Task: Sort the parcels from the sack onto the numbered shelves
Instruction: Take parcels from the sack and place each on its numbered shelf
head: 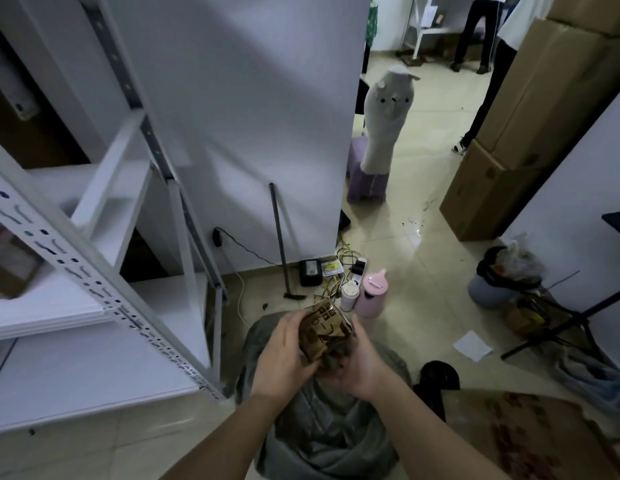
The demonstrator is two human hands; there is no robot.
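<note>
**Reading the label before choosing a shelf**

Holding the parcel [324,332] up over the grey sack [322,420], the person had both hands closed around it: the left hand [284,355] wrapped its near-left side with fingers curled under the lower edge, and the right hand [359,368] cupped it from below and the right, thumb up along the side. The parcel was a small brown box, tape-shiny, with dark markings on its upward face; those markings were too blurred to read. It sat clear of the sack's mouth, tilted toward the camera.

The step in hand looked to be finding the number that assigns the box to a shelf. Doing that well probably meant turning the box slowly between both palms until the label faced up, rather than shifting to a one-handed pinch, since glossy tape is likely slippery. A firm hold with one hand while the other rotated would keep it from dropping back into the sack.

The white shelving unit [94,271] stood just to the left, its boards within an arm's swing. No shelf numbers were legible from this angle, so checking the tags before placing seemed wise.
</note>
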